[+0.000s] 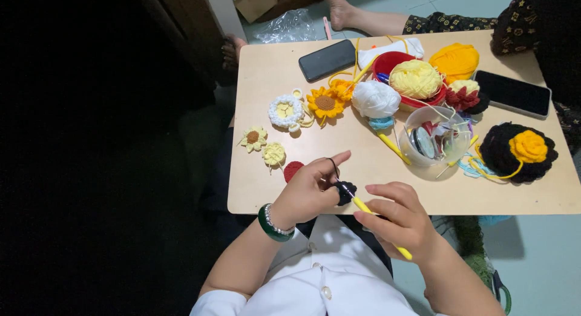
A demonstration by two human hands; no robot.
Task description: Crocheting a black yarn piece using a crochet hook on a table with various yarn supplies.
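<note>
Here, at table (399, 198) near edge: left hand (305, 192) fingers pinch small black crochet piece (345, 192), black yarn looped over forefinger. Right hand (402, 219) fingers closed on yellow hook (380, 227). Piece likely soft, light, floppy; best pinched beside working stitch.

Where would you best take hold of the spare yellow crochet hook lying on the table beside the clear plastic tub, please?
Probably at the middle of the yellow crochet hook, pinched across its thin shaft from above. It lies flat on the table, slanting from the white yarn ball toward the clear tub. Coming from its lower left side seems best, since the tub crowds the right.
</note>
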